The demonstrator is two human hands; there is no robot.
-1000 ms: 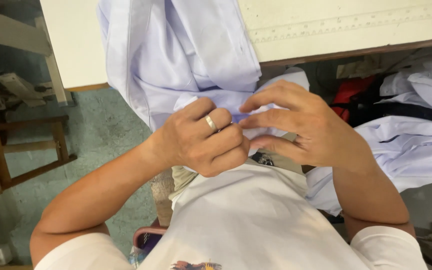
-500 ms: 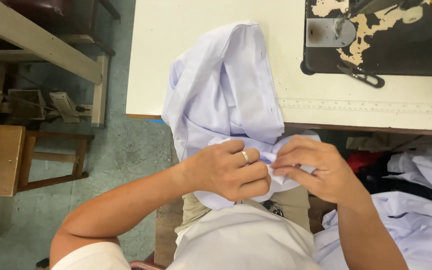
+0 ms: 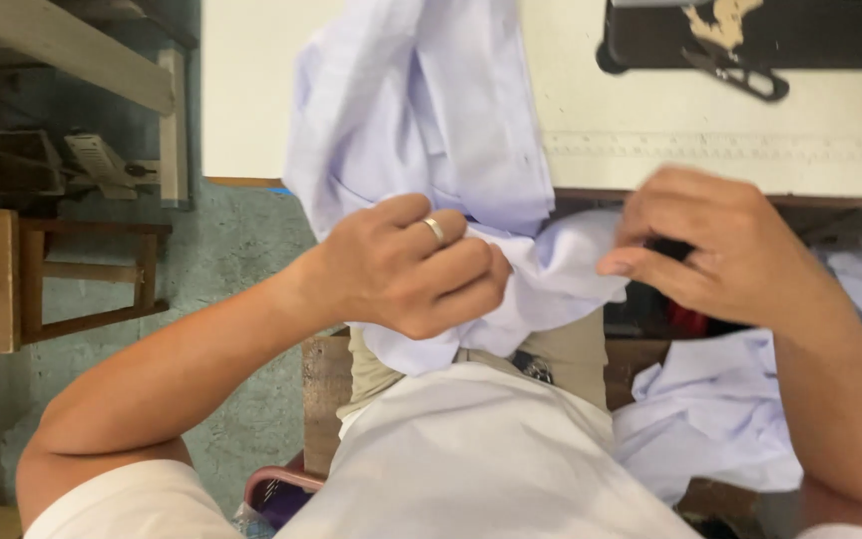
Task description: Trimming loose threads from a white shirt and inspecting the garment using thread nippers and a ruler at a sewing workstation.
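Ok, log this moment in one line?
left hand: grips pale lilac garment | right hand: pinches its edge | garment drapes off white table

We found no packages, labels, signs or screens in this view. The only printed marking was a ruler scale (image 3: 720, 146): a long, narrow band of fine grey ticks running left to right along the near edge of the cream counter (image 3: 251, 90).

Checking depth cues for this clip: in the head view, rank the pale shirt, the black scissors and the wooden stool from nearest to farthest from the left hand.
1. Pale shirt: gripped in the left hand.
2. Wooden stool: on the floor, far left.
3. Black scissors: on the table, upper right.
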